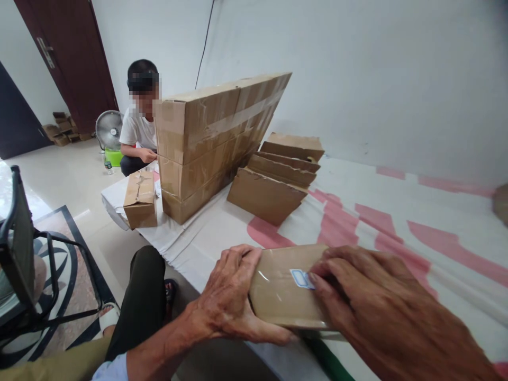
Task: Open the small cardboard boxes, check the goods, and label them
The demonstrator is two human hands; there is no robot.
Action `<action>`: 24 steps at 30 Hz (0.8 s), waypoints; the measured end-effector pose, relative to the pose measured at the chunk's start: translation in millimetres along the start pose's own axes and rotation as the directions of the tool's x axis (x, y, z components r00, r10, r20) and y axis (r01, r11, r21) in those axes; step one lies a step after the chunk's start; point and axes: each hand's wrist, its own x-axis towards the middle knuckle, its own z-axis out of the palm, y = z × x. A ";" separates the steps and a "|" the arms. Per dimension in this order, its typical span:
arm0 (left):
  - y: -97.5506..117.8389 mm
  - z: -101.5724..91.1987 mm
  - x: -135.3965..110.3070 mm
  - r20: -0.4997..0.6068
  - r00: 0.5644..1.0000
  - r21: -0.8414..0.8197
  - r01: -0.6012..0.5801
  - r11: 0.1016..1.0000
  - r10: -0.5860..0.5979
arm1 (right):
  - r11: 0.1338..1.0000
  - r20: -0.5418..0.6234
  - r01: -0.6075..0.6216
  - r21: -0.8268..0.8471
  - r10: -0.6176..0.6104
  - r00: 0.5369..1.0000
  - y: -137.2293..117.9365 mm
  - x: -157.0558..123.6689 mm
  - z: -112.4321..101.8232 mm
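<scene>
A small taped cardboard box (286, 301) is in front of me at the near edge of the cloth-covered table. My left hand (234, 296) grips its left end, thumb along the near side and fingers over the far side. On the top face lies a small white label with a blue border (300, 279). The fingertips of my right hand (357, 291) are pinched together on the label's right edge, and the hand covers the box's right end. I cannot tell whether the label is fully stuck down.
A stack of taped cardboard boxes (210, 137) stands on the table (206, 238), with one box (139, 198) to its left. Open cardboard cartons (270, 190) sit to its right. Behind the stack a person (137, 127) sits near a fan (109, 129). A chair (47, 254) is at left.
</scene>
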 end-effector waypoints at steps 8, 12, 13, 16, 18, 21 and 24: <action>-0.2 -0.8 -0.7 -0.006 1.000 -0.012 0.002 1.000 -0.002 | 0.999 0.000 -0.048 0.005 0.048 0.999 -1.6 -4.9 7.2; -2.2 0.5 -2.0 -0.021 1.000 -0.035 -0.017 0.999 0.016 | 0.998 0.054 -0.042 0.050 0.039 0.998 0.8 -8.0 10.4; -3.2 1.0 -2.4 -0.025 1.000 -0.037 -0.020 0.999 0.019 | 0.997 0.037 -0.059 0.051 0.057 0.998 0.0 -8.1 11.5; -6.1 1.3 -3.5 -0.034 0.999 -0.034 -0.024 0.999 0.023 | 0.993 -0.028 -0.106 0.048 0.107 0.994 -4.7 -7.8 14.7; -7.2 0.6 -3.9 -0.031 0.999 -0.032 -0.016 0.999 0.015 | 0.991 -0.031 -0.118 0.058 0.120 0.992 -7.6 -7.7 15.4; -7.3 0.1 -4.3 -0.014 1.000 -0.031 0.009 0.999 -0.010 | 0.990 -0.013 -0.122 0.073 0.123 0.992 -10.0 -7.5 13.8; -7.6 2.5 -5.8 -0.001 1.000 -0.039 0.019 0.999 -0.019 | 0.991 -0.007 -0.111 0.077 0.111 0.994 -11.1 -6.8 12.5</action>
